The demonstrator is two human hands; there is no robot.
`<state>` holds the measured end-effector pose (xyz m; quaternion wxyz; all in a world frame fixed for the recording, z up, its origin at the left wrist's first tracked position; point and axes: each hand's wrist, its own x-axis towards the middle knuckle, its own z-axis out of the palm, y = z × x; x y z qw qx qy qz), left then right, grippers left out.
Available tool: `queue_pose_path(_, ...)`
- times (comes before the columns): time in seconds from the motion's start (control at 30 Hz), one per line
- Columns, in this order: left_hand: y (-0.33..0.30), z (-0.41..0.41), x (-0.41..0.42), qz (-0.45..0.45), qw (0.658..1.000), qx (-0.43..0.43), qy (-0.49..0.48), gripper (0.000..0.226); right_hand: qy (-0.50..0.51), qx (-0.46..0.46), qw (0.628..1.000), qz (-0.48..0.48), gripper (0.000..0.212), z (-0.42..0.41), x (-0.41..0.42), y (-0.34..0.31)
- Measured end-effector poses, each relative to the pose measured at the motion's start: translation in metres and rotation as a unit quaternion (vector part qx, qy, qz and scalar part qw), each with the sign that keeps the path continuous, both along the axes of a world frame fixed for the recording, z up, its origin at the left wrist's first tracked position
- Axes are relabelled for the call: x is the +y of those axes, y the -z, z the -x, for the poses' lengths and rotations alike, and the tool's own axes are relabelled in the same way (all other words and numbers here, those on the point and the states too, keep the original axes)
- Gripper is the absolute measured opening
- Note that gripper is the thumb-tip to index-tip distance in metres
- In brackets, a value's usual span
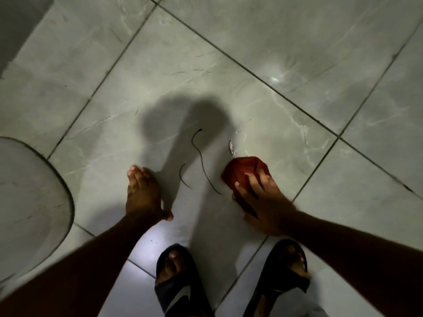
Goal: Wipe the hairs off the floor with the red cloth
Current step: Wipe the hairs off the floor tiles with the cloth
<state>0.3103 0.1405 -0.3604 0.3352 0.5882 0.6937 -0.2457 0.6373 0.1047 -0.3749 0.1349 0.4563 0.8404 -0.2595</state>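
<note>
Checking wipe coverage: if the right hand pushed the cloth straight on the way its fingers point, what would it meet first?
Probably the small pale scrap just beyond the red cloth under the right hand; the long hair lies off to the left.

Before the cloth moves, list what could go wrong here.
The red cloth is bunched small under the right hand, so a sweep may slide past the long hair. The left hand lies flat beside the short hair and could drag it away.

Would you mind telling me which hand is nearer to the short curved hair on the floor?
Left. The left hand rests flat on the tile just left of the short curved hair. The right hand, pressing the red cloth, is farther away on its right.
</note>
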Motion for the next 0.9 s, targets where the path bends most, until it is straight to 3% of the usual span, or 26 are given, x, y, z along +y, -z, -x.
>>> queue_pose_path(0.07, 0.002, 0.000, 0.000, -0.002, 1.000, -0.004, -0.003, 0.164, 0.044, 0.002, 0.998, -0.049, 0.070, 0.003, 0.047, 0.008)
queue_pose_path(0.13, 0.005, 0.003, -0.001, -0.010, 1.000, -0.005, -0.007, 0.164, 0.195, -0.015, 0.976, -0.094, 0.068, 0.021, 0.129, 0.015)
queue_pose_path(0.2, 0.009, 0.005, -0.004, -0.016, 1.000, -0.008, 0.000, 0.165, 0.258, -0.020, 0.961, -0.098, 0.067, 0.044, 0.191, 0.022)
queue_pose_path(0.27, 0.009, 0.007, -0.004, -0.017, 1.000, -0.011, 0.002, 0.165, 0.208, 0.003, 0.971, -0.115, 0.065, 0.073, 0.186, 0.032)
queue_pose_path(0.37, 0.005, 0.008, -0.003, -0.013, 1.000, -0.015, 0.003, 0.163, 0.016, 0.134, 0.987, -0.091, 0.058, 0.079, 0.065, 0.033)
queue_pose_path(0.43, 0.003, 0.008, -0.004, -0.011, 1.000, -0.020, 0.007, 0.162, -0.222, 0.113, 0.959, -0.132, 0.051, 0.064, 0.009, 0.019)
queue_pose_path(0.47, 0.003, 0.007, -0.004, -0.016, 1.000, -0.022, 0.009, 0.162, -0.312, 0.092, 0.941, -0.089, 0.048, 0.050, 0.015, 0.018)
queue_pose_path(0.53, 0.006, 0.009, -0.005, -0.025, 0.999, -0.027, 0.001, 0.163, -0.401, 0.120, 0.902, -0.107, 0.048, 0.043, 0.074, 0.025)
queue_pose_path(0.57, 0.008, 0.009, -0.005, -0.029, 0.999, -0.031, -0.005, 0.163, -0.389, 0.118, 0.901, -0.153, 0.051, 0.051, 0.113, 0.026)
queue_pose_path(0.6, 0.010, 0.010, -0.006, -0.033, 0.999, -0.034, -0.008, 0.163, -0.331, 0.099, 0.924, -0.167, 0.054, 0.064, 0.147, 0.028)
queue_pose_path(0.67, 0.013, 0.013, -0.009, -0.040, 0.999, -0.036, 0.000, 0.162, -0.124, 0.073, 0.972, -0.184, 0.059, 0.096, 0.202, 0.034)
queue_pose_path(0.73, 0.015, 0.016, -0.010, -0.043, 0.998, -0.041, 0.006, 0.162, 0.054, 0.051, 0.987, -0.142, 0.060, 0.136, 0.204, 0.029)
queue_pose_path(0.77, 0.015, 0.017, -0.011, -0.048, 0.998, -0.044, 0.007, 0.161, 0.074, 0.051, 0.987, -0.133, 0.057, 0.152, 0.186, 0.027)
queue_pose_path(0.83, 0.015, 0.019, -0.013, -0.058, 0.997, -0.050, 0.012, 0.159, -0.030, 0.089, 0.987, -0.128, 0.048, 0.154, 0.118, 0.031)
queue_pose_path(0.9, 0.014, 0.019, -0.013, -0.059, 0.997, -0.051, 0.022, 0.156, -0.229, 0.124, 0.962, -0.085, 0.041, 0.124, 0.047, 0.024)
